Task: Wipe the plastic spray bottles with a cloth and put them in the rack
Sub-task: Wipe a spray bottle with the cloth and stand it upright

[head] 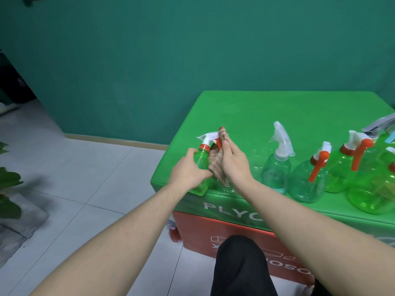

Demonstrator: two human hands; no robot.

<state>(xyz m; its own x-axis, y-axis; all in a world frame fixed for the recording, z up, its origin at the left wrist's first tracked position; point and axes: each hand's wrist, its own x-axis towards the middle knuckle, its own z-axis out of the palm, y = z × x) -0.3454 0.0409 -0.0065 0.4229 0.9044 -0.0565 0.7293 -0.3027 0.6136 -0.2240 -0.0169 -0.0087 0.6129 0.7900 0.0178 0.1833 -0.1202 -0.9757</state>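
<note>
I have the left hand (188,169) wrapped around the body of a green spray bottle (199,167), holding it tilted just over the counter's (245,110) front left corner, its base seeming to rest right at the edge. The right hand (234,161) grips a brown patterned cloth (217,162) and presses it against the bottle's side and up by the red trigger.

My worry is that corner: the bottle sits so near the edge that a hard rub from the cloth could push it out of my left hand and onto the floor (85,167). The cloth could also snag on the trigger and nozzle, dragging the bottle sideways.

Along the front edge to the right stand more bottles: a clear one with a white sprayer (277,163), then a green one with a red trigger (307,178), then a packed cluster (363,174) toward the front right corner. They stand close together, so reaching for one may knock its neighbours. Something grey (378,124) lies behind them; I cannot tell whether it is the rack
</note>
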